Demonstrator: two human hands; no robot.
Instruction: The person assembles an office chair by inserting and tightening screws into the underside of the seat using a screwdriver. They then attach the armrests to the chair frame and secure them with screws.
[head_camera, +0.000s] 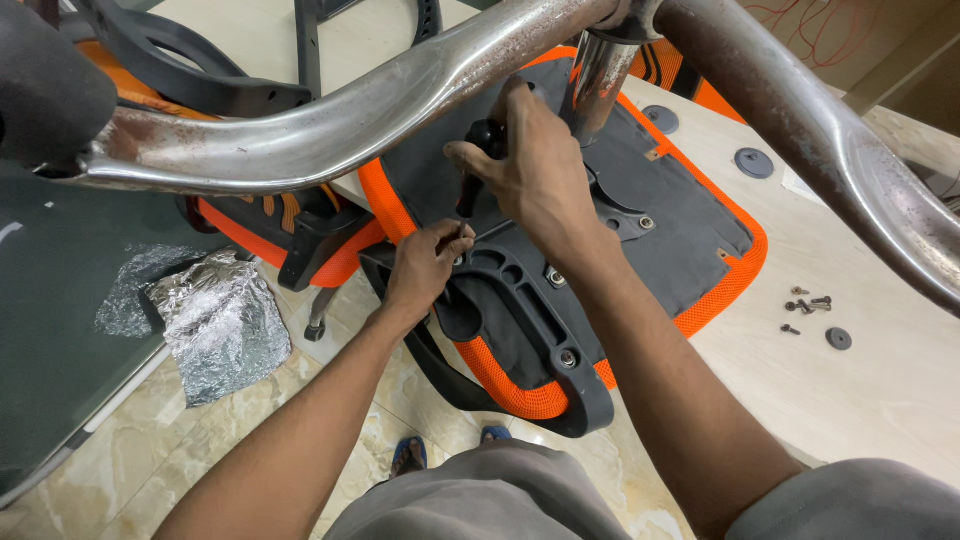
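**Two hands at the underside of an upturned office chair**

Two bare hands work close together on an orange mesh office chair seat (700, 250) that lies upside down on a pale table (880, 390), its front end hanging over the table's edge above the marble floor (330, 400). The right hand (535, 165) is closed around a black tool handle (480, 150), which stands nearly upright over the seat's dark underside. The left hand (425, 265) sits just below it, fingers pinched narrowly on something small at the black plastic armrest bracket (530, 300); what it pinches is too small to tell. Bolt heads show along that bracket.

A chrome gas-lift column (595, 75) rises from the seat toward the camera and meets the worn, rust-flecked chrome chair base (330, 120), whose legs spread across the top of the view.

Well apart from the hands, on the right of the table, lie a few loose screws (808, 305) and a round dark cap (838, 338). Two more round caps (754, 162) rest farther back. Crumpled aluminium foil (215, 320) lies to the left, beside a dark surface. A sandalled foot (408, 455) stands on the floor below.
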